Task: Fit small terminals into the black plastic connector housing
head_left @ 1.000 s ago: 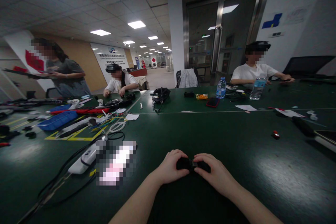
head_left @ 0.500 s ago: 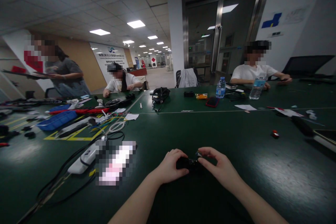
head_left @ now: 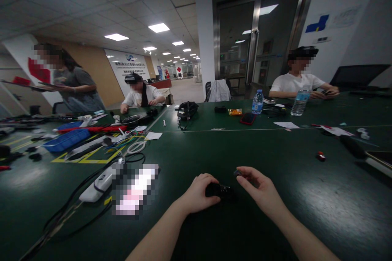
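My left hand point(head_left: 200, 193) is wrapped round a small black device point(head_left: 219, 190) on the green table, thumb on the near side and fingers on the far side. Shiny metallic bits show at the device's right end; its exact kind is too dark to make out. To the right of it, my right hand point(head_left: 255, 183) pinches a small dark piece point(head_left: 237, 173) between thumb and fingertips, held slightly above and apart from the device. Most of that piece is covered by the fingertips.
Left of my hands lie a lit, blurred screen point(head_left: 137, 189), a white power strip point(head_left: 99, 183) with cables, and a blue tray point(head_left: 65, 140). Two water bottles point(head_left: 257, 102) and a black headset point(head_left: 187, 111) stand farther back. A small red object point(head_left: 320, 155) lies right. Three people are across the table.
My right hand has moved right and a little up, carrying the small dark piece away from the black device. My left hand stays in place on the device.
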Demonstrator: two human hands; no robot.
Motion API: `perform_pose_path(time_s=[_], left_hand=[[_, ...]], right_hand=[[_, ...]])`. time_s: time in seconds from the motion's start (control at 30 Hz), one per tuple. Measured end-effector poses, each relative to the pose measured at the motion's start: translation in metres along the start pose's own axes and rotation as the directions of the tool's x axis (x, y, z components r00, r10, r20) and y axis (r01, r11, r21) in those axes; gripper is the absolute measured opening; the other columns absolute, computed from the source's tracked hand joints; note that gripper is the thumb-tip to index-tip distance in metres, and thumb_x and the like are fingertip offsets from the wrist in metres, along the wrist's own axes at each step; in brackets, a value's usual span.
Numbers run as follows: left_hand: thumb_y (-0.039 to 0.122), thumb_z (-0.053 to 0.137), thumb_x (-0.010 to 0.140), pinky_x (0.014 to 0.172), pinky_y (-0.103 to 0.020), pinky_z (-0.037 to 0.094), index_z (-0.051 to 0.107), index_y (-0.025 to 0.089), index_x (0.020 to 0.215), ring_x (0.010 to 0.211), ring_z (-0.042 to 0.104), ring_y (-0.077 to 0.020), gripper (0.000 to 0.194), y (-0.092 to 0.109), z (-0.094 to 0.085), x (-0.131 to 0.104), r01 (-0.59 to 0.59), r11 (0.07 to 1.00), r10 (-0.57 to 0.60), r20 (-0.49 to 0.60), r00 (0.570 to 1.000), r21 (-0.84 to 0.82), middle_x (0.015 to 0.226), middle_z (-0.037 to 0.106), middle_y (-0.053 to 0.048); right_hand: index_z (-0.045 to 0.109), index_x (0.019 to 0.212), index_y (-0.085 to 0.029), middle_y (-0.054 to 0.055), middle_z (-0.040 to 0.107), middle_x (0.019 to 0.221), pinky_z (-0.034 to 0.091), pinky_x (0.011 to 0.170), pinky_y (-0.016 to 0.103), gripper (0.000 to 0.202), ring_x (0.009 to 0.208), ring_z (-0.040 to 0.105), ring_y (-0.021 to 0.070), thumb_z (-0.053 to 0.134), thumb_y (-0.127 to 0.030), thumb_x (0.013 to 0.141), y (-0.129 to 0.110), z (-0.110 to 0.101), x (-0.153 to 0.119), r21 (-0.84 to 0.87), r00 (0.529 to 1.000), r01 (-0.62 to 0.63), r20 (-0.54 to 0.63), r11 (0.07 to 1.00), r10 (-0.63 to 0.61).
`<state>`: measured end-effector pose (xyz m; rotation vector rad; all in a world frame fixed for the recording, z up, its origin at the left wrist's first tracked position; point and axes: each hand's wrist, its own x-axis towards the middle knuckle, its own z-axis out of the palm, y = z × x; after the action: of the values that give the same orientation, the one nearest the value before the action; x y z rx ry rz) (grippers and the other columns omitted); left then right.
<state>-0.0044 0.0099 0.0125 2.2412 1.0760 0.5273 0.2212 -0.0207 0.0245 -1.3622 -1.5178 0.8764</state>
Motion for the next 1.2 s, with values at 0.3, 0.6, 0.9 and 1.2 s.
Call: perform_pose_path(time_s=[0.3, 0.6, 0.9, 1.2], left_hand=[[0.029, 0.069, 0.071, 0.089, -0.036, 0.038, 0.054, 0.025, 0.107, 0.103, 0.047, -0.0238, 0.039, 0.0, -0.001, -0.001, 0.009, 1.0, -0.009, 0.008, 1.0, 0.008, 0.111, 0.052, -0.004], [0.029, 0.07, 0.069, 0.089, -0.036, 0.037, 0.055, 0.024, 0.106, 0.104, 0.047, -0.0235, 0.04, -0.002, 0.001, 0.0, 0.01, 1.0, -0.01, 0.001, 1.0, -0.002, 0.11, 0.053, -0.003], [0.028, 0.069, 0.07, 0.089, -0.035, 0.037, 0.055, 0.024, 0.105, 0.103, 0.047, -0.0229, 0.037, 0.002, -0.002, -0.001, 0.02, 1.0, -0.02, 0.014, 1.0, 0.007, 0.109, 0.053, -0.003], [0.028, 0.07, 0.07, 0.089, -0.035, 0.037, 0.055, 0.024, 0.105, 0.102, 0.048, -0.0229, 0.038, -0.001, 0.0, 0.0, 0.003, 1.0, -0.003, -0.005, 1.0, -0.001, 0.108, 0.054, -0.003]], right_hand=[[0.059, 0.102, -0.022, 0.006, 0.063, 0.103, 0.047, 0.087, 0.038, 0.035, 0.102, 0.056, 0.0244, 0.061, -0.044, 0.074, 0.0, -0.002, 0.001, 0.214, 0.995, -0.062, -0.064, 0.975, 0.078], [0.061, 0.101, -0.024, 0.005, 0.063, 0.1, 0.046, 0.082, 0.039, 0.035, 0.093, 0.058, 0.0235, 0.066, -0.042, 0.072, 0.009, -0.003, 0.004, 0.484, 0.978, -0.113, -0.098, 0.867, 0.182], [0.067, 0.094, -0.025, 0.002, 0.064, 0.091, 0.046, 0.074, 0.032, 0.032, 0.084, 0.056, 0.0197, 0.073, -0.04, 0.066, 0.002, -0.003, 0.004, 0.674, 0.966, -0.126, -0.084, 0.728, 0.245], [0.068, 0.093, -0.026, 0.002, 0.064, 0.09, 0.047, 0.073, 0.031, 0.03, 0.083, 0.056, 0.0185, 0.073, -0.04, 0.067, 0.003, -0.004, 0.005, 0.726, 0.96, -0.145, -0.061, 0.672, 0.274]])
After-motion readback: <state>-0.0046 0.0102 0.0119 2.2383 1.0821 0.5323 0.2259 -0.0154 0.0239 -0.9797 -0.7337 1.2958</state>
